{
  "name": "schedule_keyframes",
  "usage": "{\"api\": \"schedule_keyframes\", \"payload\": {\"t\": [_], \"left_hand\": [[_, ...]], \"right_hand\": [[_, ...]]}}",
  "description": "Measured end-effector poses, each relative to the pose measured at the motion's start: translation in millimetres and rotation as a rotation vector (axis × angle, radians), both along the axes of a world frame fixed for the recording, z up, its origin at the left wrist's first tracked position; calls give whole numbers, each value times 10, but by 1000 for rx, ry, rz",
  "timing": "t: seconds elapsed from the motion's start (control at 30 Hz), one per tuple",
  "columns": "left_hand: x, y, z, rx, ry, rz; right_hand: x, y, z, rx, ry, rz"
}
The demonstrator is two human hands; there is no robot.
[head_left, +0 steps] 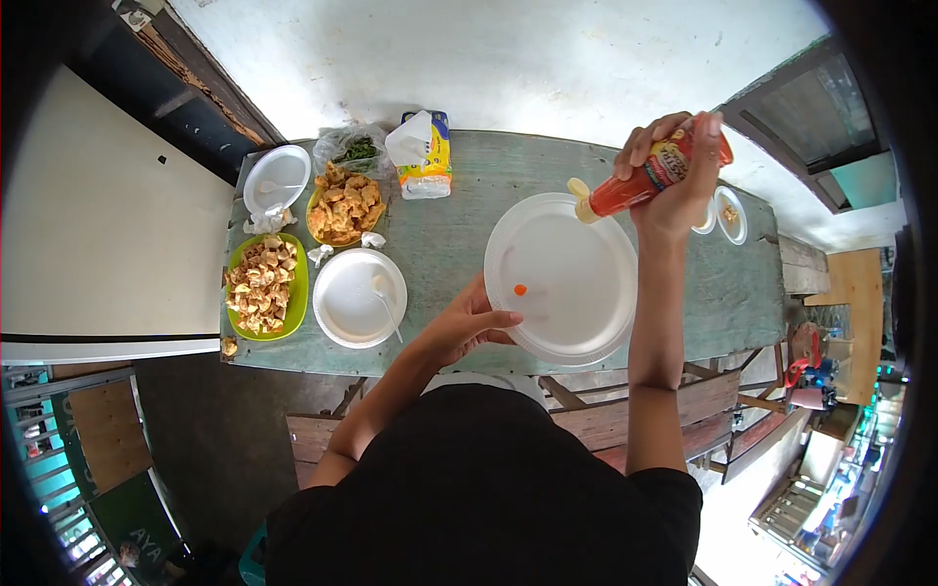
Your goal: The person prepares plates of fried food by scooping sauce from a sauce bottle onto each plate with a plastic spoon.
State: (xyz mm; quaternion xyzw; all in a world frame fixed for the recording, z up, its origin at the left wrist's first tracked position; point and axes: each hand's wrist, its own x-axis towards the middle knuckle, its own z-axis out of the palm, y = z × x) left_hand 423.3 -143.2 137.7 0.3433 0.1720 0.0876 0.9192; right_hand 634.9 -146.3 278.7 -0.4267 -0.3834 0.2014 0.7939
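Observation:
My right hand (674,186) is wrapped round a red sauce bottle (625,192), tipped so its pale neck points down and left over the rim of a white foam plate (576,259). The bottle's yellowish cap (577,187) is flipped back. My left hand (467,324) grips that plate by its left edge, thumb on top and fingers underneath. One small orange-red drop of sauce (520,290) lies on the plate, left of its middle. Nearest to my left hand stands another white foam plate (342,303) with a white plastic spoon or fork (388,305) on it.
At the left of the green table (440,244) are a green plate of folded fried pieces (262,288), a yellow-rimmed plate of fried food (344,210), a bag of greens (357,151) and a white plate (264,181). A tissue pack (425,161) stands near the wall.

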Motion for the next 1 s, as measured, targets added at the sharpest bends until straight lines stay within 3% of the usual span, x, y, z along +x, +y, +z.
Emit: {"api": "schedule_keyframes", "payload": {"t": [0.47, 0.83, 1.0], "left_hand": [[-10, 5, 5, 16, -3, 27], [-9, 25, 20, 22, 0, 29], [-96, 166, -40, 11, 48, 176]], "right_hand": [[-10, 74, -172, -102, -79, -73], [4, 43, -96, -23, 8, -73], [87, -110, -19, 34, -2, -43]]}}
